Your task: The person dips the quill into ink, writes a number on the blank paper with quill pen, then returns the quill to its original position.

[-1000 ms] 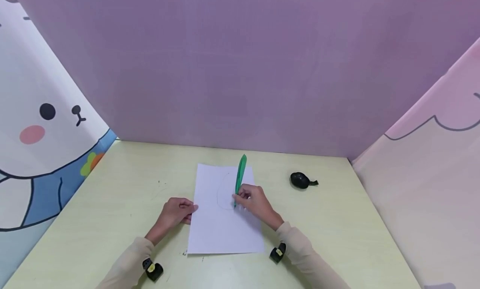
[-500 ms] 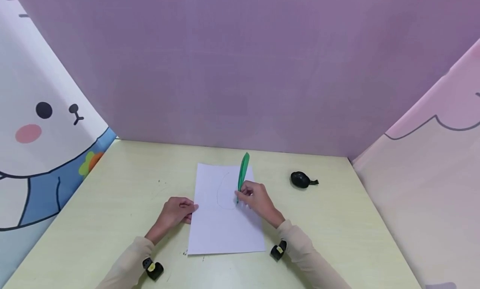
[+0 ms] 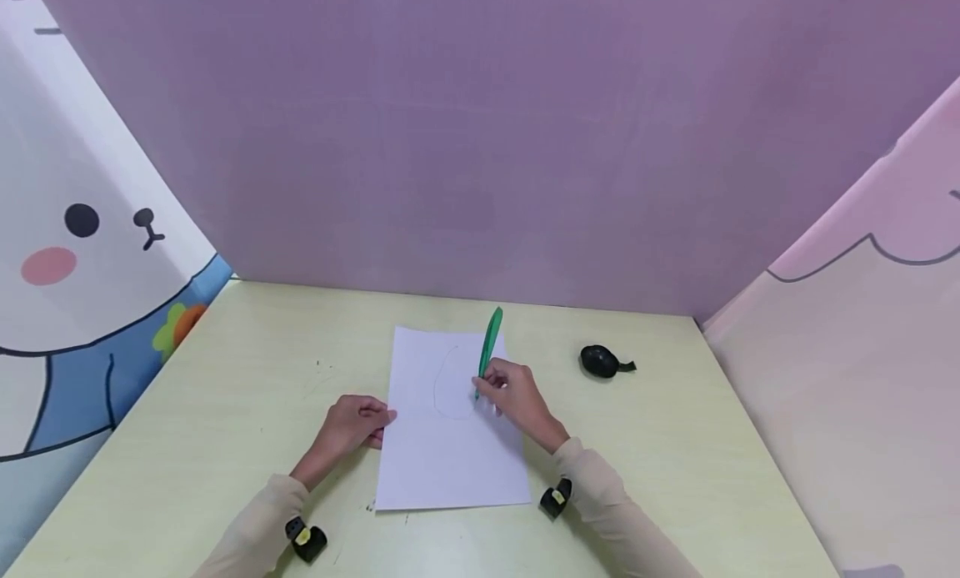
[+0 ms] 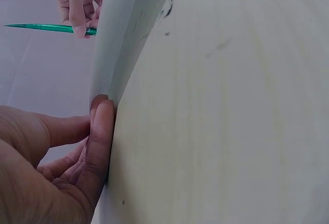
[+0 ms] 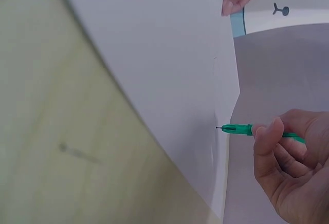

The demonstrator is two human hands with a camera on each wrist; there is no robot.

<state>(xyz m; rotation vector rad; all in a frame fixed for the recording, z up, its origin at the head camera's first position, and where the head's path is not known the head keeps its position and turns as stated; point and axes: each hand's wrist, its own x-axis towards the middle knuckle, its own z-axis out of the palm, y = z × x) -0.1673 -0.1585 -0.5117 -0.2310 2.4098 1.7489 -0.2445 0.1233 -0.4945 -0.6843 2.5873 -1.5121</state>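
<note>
A white sheet of paper (image 3: 442, 469) lies on the table, with a thin curved line drawn on its upper half. My right hand (image 3: 517, 394) pinches a green pen (image 3: 491, 336) with a leaf-shaped top, between thumb and fingers. In the right wrist view the fine tip of the green pen (image 5: 236, 128) is right at the paper's surface. At the sheet's left edge, my left hand (image 3: 351, 424) pinches the paper, thumb on top and fingers beneath. The left wrist view shows the paper (image 4: 115, 44) bowed up a little beside those fingertips.
To the right of the sheet lies a round black object (image 3: 600, 361) with a short tail. The pale table (image 3: 660, 478) bears a few dark marks and meets a purple wall (image 3: 480, 144) at the back. Printed panels stand on both sides.
The right hand and pen have moved slightly up and to the right along the curve. The left hand and the sheet have stayed in place.
</note>
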